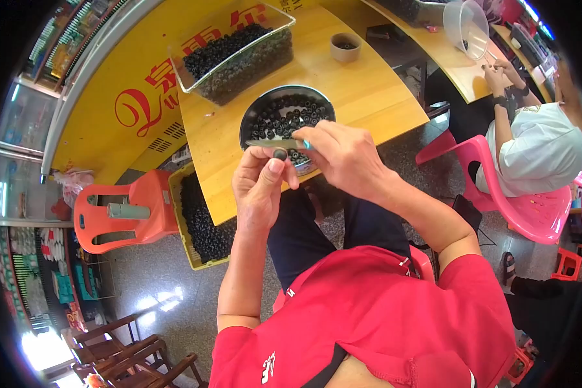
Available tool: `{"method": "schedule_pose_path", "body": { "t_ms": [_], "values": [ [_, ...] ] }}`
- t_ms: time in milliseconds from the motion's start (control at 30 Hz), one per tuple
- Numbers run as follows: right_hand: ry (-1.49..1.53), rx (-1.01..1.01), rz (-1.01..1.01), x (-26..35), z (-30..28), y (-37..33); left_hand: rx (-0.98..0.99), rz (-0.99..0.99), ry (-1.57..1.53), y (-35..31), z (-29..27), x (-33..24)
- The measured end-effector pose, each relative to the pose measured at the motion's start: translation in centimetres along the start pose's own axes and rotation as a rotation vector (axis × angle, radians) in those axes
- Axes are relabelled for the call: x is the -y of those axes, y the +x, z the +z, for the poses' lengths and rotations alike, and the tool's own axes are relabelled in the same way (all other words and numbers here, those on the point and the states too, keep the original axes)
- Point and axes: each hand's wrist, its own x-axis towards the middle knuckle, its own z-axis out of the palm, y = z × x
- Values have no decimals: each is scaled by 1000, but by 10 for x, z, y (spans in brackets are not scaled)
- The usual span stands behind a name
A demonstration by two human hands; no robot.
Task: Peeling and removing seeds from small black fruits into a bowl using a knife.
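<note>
— Left hand [260,184]?
— Raised over the lap, fingers closed, pinching a small dark round nut [280,154] between thumb and fingertips; held just at the near edge of the wooden table [362,90].
— Right hand [344,155]?
— Closed around a small knife [275,143]; thin blade pointing left, lying just above the nut, touching or nearly touching it; hard to tell which.
— Behind the hands?
— A round metal bowl [288,115] full of the same dark pieces, standing at the table's near edge; partly hidden by both hands and the blade.
— Farther back?
— A clear plastic tub [236,55] heaped with dark pieces, set toward the far left corner; a small round cup [345,46] to its right, well apart from the bowl.
— On the floor?
— A yellow crate [200,223] of dark pieces below the table's left edge, beside the left forearm; an orange plastic stool [126,210] just left of it; wooden chairs [129,352] at lower left.
— Anyone else?
— Another person [537,145] in a white shirt on a pink chair [524,207] at right, hands busy at a second table near a clear plastic bucket [467,26]; well apart from the bowl.
</note>
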Motion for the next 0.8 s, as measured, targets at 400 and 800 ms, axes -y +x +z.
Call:
{"method": "schedule_pose_path", "body": {
  "t_ms": [400,800],
  "values": [
    [835,116,537,10,16,10,-115,202,304,4,-6,8],
    [1048,453,777,15,30,12,-512,233,656,-62,-80,-38]
  ]
}}
